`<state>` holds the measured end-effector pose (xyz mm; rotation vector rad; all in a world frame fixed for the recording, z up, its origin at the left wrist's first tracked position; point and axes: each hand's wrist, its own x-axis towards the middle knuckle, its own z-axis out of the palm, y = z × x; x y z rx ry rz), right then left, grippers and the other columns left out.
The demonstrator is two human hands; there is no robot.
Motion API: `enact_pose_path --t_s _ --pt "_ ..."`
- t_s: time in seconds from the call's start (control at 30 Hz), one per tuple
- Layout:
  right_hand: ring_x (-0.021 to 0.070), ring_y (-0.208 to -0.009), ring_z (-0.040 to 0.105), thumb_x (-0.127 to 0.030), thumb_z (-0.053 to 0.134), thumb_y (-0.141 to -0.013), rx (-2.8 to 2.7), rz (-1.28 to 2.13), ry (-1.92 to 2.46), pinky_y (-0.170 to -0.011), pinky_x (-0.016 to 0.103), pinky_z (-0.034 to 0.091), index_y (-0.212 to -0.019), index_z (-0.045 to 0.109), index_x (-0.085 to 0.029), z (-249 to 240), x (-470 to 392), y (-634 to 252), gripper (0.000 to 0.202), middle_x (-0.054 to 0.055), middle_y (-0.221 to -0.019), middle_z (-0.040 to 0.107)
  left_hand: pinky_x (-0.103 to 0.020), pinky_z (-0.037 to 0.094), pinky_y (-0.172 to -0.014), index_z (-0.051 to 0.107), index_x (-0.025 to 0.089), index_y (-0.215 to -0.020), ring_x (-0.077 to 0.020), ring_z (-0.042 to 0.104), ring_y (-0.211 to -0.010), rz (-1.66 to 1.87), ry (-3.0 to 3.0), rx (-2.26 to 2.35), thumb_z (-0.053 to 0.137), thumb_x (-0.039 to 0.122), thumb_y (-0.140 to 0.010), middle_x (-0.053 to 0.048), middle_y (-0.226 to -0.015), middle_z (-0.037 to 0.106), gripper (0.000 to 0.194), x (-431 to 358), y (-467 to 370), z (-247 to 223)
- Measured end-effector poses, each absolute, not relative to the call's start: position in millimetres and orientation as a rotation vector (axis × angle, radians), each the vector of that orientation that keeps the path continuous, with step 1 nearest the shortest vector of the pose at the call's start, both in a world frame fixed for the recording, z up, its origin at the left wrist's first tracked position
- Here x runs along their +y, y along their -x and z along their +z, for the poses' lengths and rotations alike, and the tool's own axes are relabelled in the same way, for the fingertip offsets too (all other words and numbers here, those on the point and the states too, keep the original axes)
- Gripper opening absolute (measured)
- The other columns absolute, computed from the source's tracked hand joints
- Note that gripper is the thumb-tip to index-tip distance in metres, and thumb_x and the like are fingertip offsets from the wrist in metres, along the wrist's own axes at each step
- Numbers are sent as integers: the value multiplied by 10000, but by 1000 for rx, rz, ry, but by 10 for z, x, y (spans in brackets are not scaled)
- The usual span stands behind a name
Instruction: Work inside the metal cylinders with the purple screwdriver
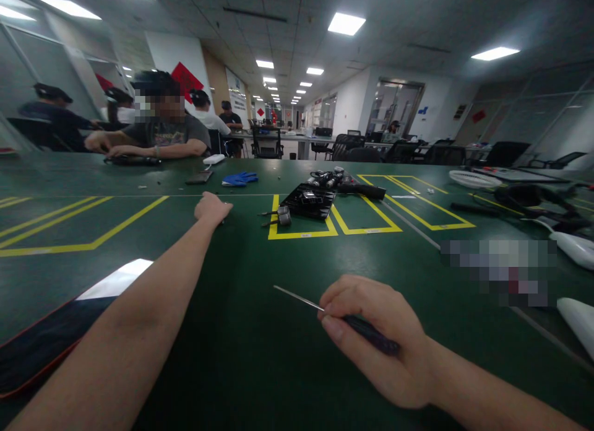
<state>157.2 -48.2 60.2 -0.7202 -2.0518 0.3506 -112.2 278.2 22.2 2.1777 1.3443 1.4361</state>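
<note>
A screwdriver (371,335) with a dark handle and a thin metal shaft is held in my right hand (375,338), its tip pointing up and to the left above the green table (241,356). My left hand (211,209) reaches far forward onto the table, fingers curled down; what they hold, if anything, is too small and hidden to name. Behind that hand lie a blue glove (240,179) and a dark flat object (199,178). To its right are a small grey-black part (283,216) and a shiny black packet (310,200).
Yellow tape outlines (371,231) mark the table. A dark case (51,338) lies at the left under my forearm. Black cables and a white device (575,250) are at the right. Across the table sits a person (171,134) with hands on a dark object.
</note>
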Motion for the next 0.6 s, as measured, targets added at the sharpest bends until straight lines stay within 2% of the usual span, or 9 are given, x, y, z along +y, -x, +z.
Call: enact_pose_path --t_s 0.13,0.2,0.23,0.37,0.6 --pt "122 -653 555 -84 474 -803 -2024 341 733 -589 269 465 -832 538 -153 610 -476 -1578 98 49 -745 605 -389 498 -785 496 136 -1119 -198 567 -938 1542 -1947 1597 525 289 -854 -82 -1083 549 307 2605 1021 275" --pt "123 -658 559 -89 479 -807 -2009 345 753 -591 270 463 -822 540 -153 596 -468 -1588 89 44 -746 602 -418 498 -771 421 94 -1136 -229 597 -856 1597 -1915 1584 707 224 -685 -88 -925 584 550 2484 898 299" --pt "123 -661 559 -93 483 -809 -2000 346 763 -591 269 460 -816 540 -154 586 -463 -1595 84 42 -744 599 -402 505 -759 395 101 -1135 -220 608 -818 1618 -1923 1541 724 200 -650 -70 -879 585 594 2414 822 307" --pt "123 -663 551 -102 494 -814 -1968 361 789 -595 272 451 -806 535 -154 550 -435 -1631 67 35 -741 587 -315 515 -770 360 167 -1068 -168 620 -822 1656 -2021 1264 709 175 -621 -30 -902 568 567 2090 489 301" --pt "125 -665 552 -117 499 -822 -1933 372 825 -592 277 434 -792 521 -156 546 -404 -1691 54 33 -743 586 -337 495 -829 356 201 -1007 -164 608 -871 1621 -2142 941 712 212 -607 -22 -934 557 536 1657 138 161"
